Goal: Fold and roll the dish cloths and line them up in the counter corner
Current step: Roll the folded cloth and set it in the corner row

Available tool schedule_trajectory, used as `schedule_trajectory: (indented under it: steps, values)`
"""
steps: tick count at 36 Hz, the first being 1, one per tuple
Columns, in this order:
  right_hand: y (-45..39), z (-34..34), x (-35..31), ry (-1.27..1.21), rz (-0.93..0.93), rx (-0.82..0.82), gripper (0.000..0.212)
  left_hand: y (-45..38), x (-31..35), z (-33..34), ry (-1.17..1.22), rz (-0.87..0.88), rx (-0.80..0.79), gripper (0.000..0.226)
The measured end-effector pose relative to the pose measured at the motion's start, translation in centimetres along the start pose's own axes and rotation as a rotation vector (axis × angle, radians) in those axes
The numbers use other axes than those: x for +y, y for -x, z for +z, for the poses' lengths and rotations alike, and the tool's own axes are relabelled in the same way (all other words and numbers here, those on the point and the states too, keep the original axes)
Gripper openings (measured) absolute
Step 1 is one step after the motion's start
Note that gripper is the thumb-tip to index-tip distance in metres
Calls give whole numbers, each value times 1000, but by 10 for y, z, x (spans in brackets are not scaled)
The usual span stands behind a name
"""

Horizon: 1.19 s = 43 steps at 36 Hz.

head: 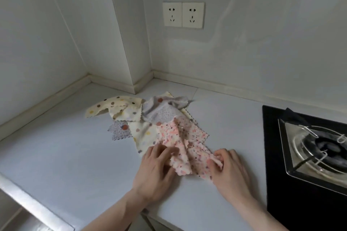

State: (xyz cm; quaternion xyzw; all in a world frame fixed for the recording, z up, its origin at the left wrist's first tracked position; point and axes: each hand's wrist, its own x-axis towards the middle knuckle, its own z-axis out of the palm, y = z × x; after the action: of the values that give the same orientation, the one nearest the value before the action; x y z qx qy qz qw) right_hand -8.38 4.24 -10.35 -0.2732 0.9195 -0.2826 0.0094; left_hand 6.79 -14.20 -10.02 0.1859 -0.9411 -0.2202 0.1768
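Fingers (218, 157) of the right hand (230, 169) are pinching the pink speckled dish cloth (185, 144) at four o'clock while the left hand (156, 169) is pressing its nine-o'clock edge on the white counter (75, 155), spread fingers flat.

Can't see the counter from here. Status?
Both hands on pink cloth: left hand on its edge, right hand pinching a corner. Cloth crumpled, unfolded. Other cloths heaped behind it. Stove right, clear of it.
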Motion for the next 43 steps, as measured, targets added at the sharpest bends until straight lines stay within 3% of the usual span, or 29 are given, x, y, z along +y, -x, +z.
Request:
schedule_trajectory:
  steps: [5, 10, 17, 21, 27, 31, 33, 36, 39, 43]
  values:
    - [10, 6, 9, -176, -95, 192, 11, -2, -9, 2, 195, -4, 91, 28]
    - [13, 4, 17, -390, -117, 250, 3, -2, -20, 1, 453, -110, 225, 28]
    - [16, 1, 24, -517, -136, 334, 11, 8, -14, -8, 645, -228, 415, 26]
    - [27, -1, 23, -527, -160, 359, 13, 17, -7, -13, 654, -329, 543, 21]
    - [72, -17, 18, -533, -144, 357, 17, 42, 1, -18, 626, -511, 539, 21]
    - [94, -43, 5, -623, -108, 172, 22, 62, 20, -21, 289, -380, 570, 37]
    - [102, -65, -7, -607, -157, 120, 23, 71, 39, -28, 213, -232, 531, 32]
    - [107, -93, -20, -532, -230, 133, 23, 82, 73, -45, 201, -82, 306, 37]
    - [112, -118, -30, -475, -287, 183, 25, 87, 98, -56, 121, -29, 77, 50]
    - [122, -146, -40, -353, -363, 236, 28, 83, 113, -56, 68, 26, -58, 57]
